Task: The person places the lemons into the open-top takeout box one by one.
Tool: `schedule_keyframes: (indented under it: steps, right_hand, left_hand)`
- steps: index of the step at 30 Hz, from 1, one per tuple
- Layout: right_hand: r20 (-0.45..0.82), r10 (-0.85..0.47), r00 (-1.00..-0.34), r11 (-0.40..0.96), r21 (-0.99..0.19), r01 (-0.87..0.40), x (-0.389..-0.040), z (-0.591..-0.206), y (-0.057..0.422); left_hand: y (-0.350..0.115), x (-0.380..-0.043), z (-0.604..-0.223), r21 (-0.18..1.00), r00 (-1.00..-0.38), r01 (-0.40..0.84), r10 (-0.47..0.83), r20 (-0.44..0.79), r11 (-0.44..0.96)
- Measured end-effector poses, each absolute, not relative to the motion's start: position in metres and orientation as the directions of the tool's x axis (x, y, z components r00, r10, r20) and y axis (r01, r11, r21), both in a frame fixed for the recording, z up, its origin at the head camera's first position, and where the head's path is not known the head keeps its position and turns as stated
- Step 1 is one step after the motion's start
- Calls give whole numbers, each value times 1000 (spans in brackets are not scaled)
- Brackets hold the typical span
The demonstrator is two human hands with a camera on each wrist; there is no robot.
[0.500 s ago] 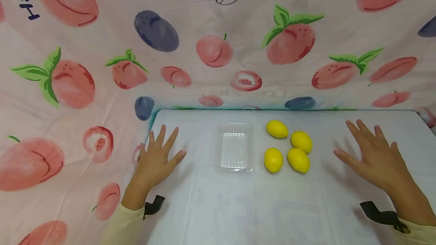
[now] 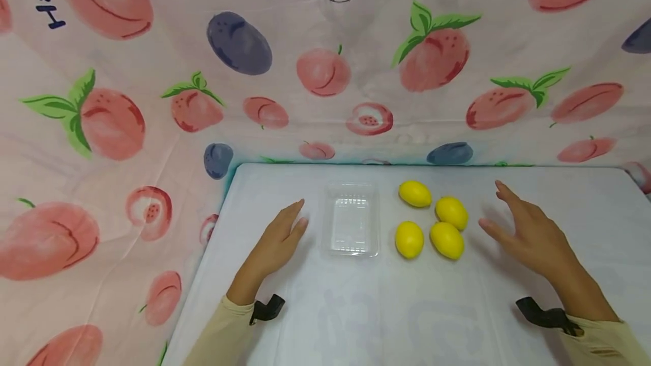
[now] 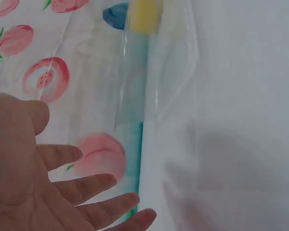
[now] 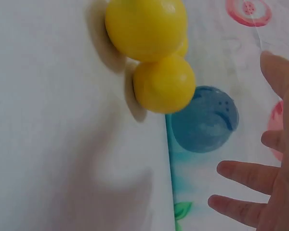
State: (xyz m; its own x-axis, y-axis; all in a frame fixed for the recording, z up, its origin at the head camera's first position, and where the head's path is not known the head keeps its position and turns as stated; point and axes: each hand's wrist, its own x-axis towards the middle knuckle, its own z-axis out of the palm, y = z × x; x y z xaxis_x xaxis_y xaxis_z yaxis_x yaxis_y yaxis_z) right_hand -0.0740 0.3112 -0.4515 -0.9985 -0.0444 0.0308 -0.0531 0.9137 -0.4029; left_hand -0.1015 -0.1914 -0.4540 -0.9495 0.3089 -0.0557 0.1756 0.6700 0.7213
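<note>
A clear plastic container (image 2: 328, 242) lies on the white table, left of several yellow lemons. The nearest lemons to it are a front one (image 2: 409, 239) and a back one (image 2: 415, 194); two others, one behind (image 2: 451, 213) and one in front (image 2: 447, 240), touch at the right. My left hand (image 2: 277, 242) hovers left of the container, fingers straight, holding nothing. To the right of the lemons, my right hand (image 2: 534, 236) is held above the table with fingers extended and nothing in it. In the right wrist view a lemon (image 4: 164, 83) appears beyond the spread fingers.
The white-covered table (image 2: 386, 315) meets a hanging cloth (image 2: 285, 27) printed with peaches at its back edge. More of that cloth drops along the left side. A black wrist strap piece (image 2: 268, 308) sits at the left cuff, another (image 2: 544, 315) at the right.
Both hands have moved inward, the left hand rightward toward the container and the right hand leftward toward the lemons. Both have turned more sideways. The container and lemons stay in place.
</note>
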Motion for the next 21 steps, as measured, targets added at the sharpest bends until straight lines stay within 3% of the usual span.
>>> schedule_keyframes:
  steps: [6,11,21]
  right_hand:
    - [56,4,-998,883,-468,-22,-74,-458,291]
    - [6,43,-999,840,-542,33,-74,-463,278]
    - [-105,23,-994,802,-591,81,-77,-473,259]
  left_hand:
    - [-164,-108,-464,871,-972,-22,195,-135,491]
    - [-143,-108,-471,913,-975,-170,73,-211,371]
    - [-130,-110,-481,902,-992,-71,63,-108,425]
